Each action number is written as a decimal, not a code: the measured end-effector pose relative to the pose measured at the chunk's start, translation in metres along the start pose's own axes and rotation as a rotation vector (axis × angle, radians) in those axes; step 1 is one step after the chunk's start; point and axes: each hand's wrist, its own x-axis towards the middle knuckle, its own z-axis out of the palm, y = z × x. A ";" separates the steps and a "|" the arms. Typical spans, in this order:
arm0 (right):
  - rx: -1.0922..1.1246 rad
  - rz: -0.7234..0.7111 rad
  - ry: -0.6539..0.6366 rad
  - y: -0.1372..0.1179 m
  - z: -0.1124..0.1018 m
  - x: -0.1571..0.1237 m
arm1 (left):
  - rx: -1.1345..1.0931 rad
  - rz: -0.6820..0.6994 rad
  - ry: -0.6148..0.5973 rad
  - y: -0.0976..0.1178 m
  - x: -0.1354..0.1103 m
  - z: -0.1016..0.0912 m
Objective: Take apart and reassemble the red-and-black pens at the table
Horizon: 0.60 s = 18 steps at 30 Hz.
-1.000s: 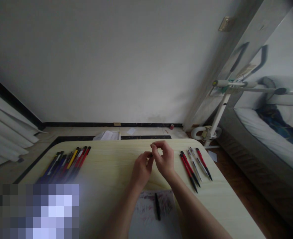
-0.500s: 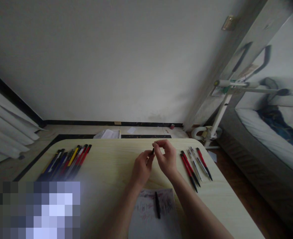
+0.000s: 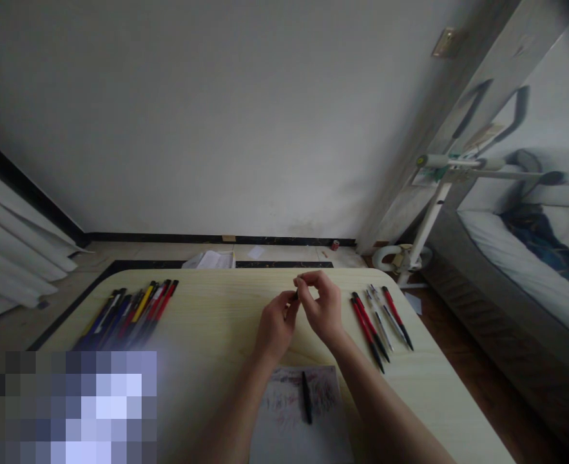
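Observation:
Above the table's middle, my left hand is closed in a pinch on a small dark piece, mostly covered by the fingers. My right hand is pinched too, thumb and index finger touching, close against the left fingertips. Whatever it grips is too small and hidden to make out. Below the hands lies a scribbled sheet of paper, with a black pen resting on it. Right of my right hand, red-and-black pens and clear pens lie side by side.
At the left of the pale wooden table lies a row of several pens in blue, yellow and red. A blurred patch covers the lower left corner. Beyond the table are a wall, white exercise equipment and a grey sofa.
Both hands stay nearly in place, fingertips still together. Less of the dark piece shows between them now. The pens and paper have not moved.

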 end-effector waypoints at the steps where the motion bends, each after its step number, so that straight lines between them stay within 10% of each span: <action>1: 0.002 0.002 -0.004 0.000 0.000 0.000 | -0.005 0.002 0.003 0.000 0.000 0.000; 18: 0.001 0.002 0.000 0.001 0.000 -0.002 | -0.006 0.003 0.018 0.003 -0.001 -0.001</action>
